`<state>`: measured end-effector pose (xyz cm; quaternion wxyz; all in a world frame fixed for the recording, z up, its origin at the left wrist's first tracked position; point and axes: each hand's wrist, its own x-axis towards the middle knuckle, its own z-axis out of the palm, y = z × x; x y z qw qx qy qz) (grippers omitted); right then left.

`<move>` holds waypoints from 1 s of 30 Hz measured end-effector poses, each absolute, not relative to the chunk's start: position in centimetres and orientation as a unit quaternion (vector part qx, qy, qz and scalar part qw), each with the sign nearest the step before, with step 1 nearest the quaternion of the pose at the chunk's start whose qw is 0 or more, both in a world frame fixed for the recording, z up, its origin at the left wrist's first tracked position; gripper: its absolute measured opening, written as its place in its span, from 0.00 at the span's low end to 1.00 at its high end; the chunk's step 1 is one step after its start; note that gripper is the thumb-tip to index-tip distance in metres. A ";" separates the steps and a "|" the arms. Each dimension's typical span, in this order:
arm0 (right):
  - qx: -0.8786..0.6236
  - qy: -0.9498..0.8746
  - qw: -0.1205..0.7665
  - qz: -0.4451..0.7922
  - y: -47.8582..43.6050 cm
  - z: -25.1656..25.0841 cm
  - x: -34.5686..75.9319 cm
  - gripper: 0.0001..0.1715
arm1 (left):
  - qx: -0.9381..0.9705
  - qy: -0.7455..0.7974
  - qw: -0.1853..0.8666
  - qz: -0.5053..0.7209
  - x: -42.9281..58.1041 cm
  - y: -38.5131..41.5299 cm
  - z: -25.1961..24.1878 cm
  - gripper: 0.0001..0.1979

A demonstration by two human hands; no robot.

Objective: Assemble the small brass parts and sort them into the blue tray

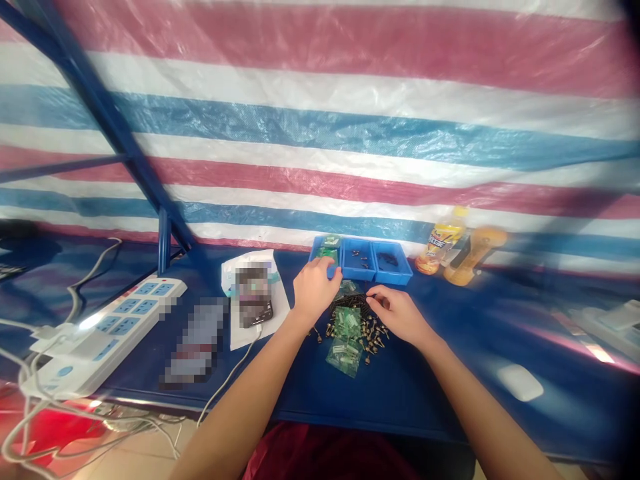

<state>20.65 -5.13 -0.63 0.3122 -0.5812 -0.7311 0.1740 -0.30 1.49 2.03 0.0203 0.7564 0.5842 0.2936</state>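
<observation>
My left hand [314, 288] reaches toward the left compartment of a blue three-part tray [361, 259], its fingers curled; what they hold, if anything, is hidden. My right hand [397, 312] rests over a heap of small brass-coloured parts [373, 331], thumb and fingers pinched together near the pile's top edge. Small clear green bags [345, 337] lie among the parts between my hands. The tray's middle compartment holds a few small parts, and the right one a dark clump.
A white power strip [107, 327] with cables lies at the left. A phone [256, 311] lies on white paper. Two yellow drink bottles [457, 250] stand right of the tray. A white oval object [520, 383] lies at the right. A striped tarp hangs behind.
</observation>
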 end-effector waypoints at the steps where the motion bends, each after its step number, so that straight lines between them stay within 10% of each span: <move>1: -0.580 -0.732 0.312 0.173 -5.2 -0.6 20.6 0.12 | 0.760 0.581 0.011 0.291 0.1 2.5 2.3 0.19; 12: -0.575 -0.736 0.320 0.157 -5.5 0.1 20.8 0.12 | 0.835 0.534 0.097 0.089 1.2 11.6 2.2 0.48; 22: -0.569 -0.746 0.302 0.169 -5.6 -0.2 20.5 0.13 | 0.827 0.544 0.117 0.077 1.3 11.2 1.8 0.48; 30: -0.565 -0.776 0.274 0.061 -4.2 -0.9 20.4 0.13 | 0.836 0.487 0.011 0.254 1.4 5.2 3.8 0.26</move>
